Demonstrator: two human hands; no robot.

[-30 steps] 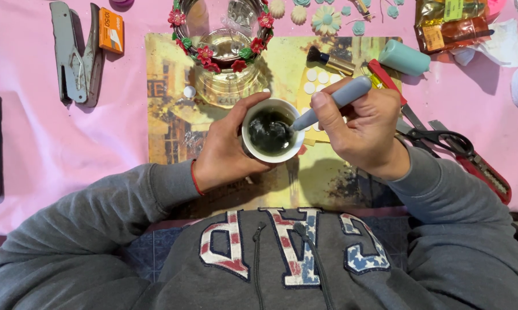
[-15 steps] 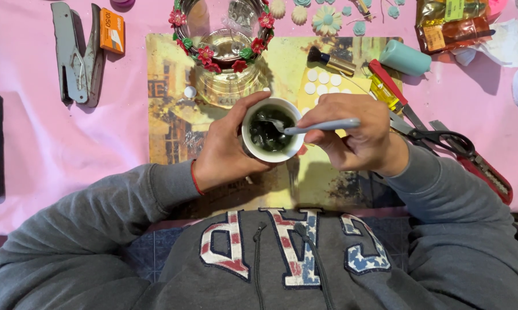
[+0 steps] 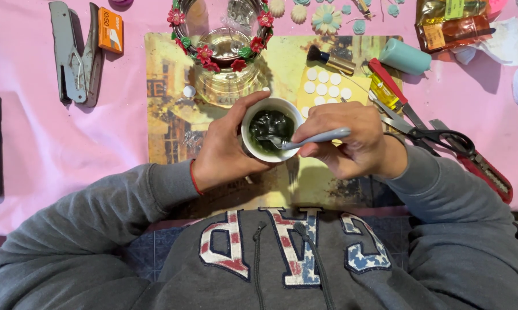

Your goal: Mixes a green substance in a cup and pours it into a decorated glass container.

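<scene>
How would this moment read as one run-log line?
left hand: holds white cup | right hand: holds spoon in dark green mix | surface: pink table

cup [image 3: 270, 136] above mat [image 3: 167, 115], stapler [image 3: 75, 54] left, scissors [image 3: 437, 136] right

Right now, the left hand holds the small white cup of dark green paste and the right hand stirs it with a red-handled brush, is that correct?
Not quite. In the head view the right hand holds a grey spoon, not a red-handled brush. The left hand does hold the small white cup of dark green paste.
</scene>
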